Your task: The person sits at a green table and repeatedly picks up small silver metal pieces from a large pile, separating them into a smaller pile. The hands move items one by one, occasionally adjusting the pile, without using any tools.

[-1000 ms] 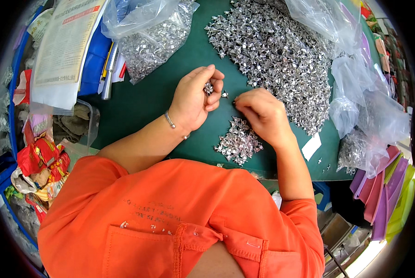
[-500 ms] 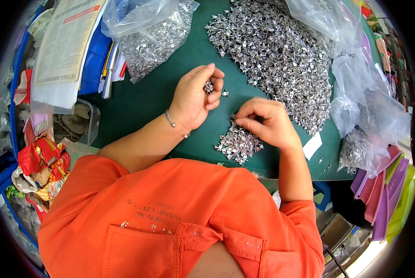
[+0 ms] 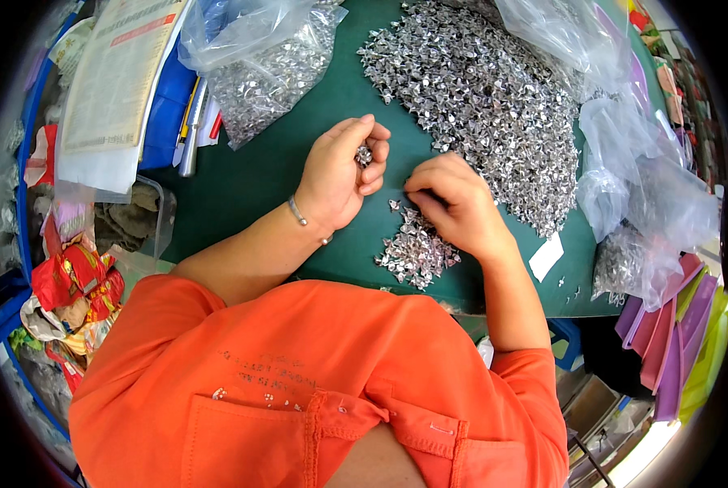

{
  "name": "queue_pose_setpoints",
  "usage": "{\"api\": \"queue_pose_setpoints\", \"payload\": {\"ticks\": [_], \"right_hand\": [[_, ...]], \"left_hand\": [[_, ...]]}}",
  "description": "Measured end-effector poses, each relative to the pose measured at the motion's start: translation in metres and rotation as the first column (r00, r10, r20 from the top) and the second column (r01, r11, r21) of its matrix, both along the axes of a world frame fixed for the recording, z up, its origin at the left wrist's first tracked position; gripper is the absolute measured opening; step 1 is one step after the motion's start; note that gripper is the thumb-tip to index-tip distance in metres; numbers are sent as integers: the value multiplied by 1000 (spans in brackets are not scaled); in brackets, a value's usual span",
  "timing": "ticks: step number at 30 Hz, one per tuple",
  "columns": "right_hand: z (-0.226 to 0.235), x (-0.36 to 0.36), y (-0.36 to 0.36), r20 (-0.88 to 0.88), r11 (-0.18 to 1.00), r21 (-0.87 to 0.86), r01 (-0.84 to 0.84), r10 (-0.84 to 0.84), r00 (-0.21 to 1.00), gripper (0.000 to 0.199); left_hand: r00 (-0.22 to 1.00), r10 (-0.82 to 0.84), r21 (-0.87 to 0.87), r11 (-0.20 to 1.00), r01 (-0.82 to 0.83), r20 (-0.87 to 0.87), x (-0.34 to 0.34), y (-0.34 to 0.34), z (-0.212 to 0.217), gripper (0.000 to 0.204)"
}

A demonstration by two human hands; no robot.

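Left hand at frame centre, fingers curled, pinching small silver pieces — right hand knuckles-up, fingertips pressed into the small pile. Bare green mat stretches left; the big heap crowds upper right.

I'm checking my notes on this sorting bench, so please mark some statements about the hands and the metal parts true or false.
1. The left hand holds small shiny metal pieces at its fingertips. True.
2. The right hand rests at the small pile of silver pieces near the table's front edge. True.
3. The table top is red. False: it is dark green.
4. The big heap of silver pieces lies left of the left hand. False: it lies beyond and to the right of both hands.
5. A clear plastic bag with silver pieces lies at upper left. True.
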State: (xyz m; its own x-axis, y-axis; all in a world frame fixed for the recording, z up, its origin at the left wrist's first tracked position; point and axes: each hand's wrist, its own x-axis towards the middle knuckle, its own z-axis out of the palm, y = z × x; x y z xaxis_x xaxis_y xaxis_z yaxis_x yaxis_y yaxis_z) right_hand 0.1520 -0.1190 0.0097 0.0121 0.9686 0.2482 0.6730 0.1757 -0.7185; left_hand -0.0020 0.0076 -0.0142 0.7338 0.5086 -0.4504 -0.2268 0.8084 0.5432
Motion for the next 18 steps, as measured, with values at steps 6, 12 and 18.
{"api": "queue_pose_setpoints", "payload": {"ticks": [6, 12, 18], "right_hand": [[-3, 1, -8, -44, 941, 26, 339, -337, 940, 18], [-10, -17, -18, -103, 982, -34, 184, -186, 977, 20], [-6, -36, -31, -159, 1000, -5, -9, 8, 987, 21]], "left_hand": [[1000, -4, 12, 1000, 4, 7, -1, 0, -2, 26], [1000, 3, 7, 1000, -3, -13, 0, 0, 3, 25], [1000, -3, 15, 1000, 3, 11, -1, 2, -2, 24]]}}
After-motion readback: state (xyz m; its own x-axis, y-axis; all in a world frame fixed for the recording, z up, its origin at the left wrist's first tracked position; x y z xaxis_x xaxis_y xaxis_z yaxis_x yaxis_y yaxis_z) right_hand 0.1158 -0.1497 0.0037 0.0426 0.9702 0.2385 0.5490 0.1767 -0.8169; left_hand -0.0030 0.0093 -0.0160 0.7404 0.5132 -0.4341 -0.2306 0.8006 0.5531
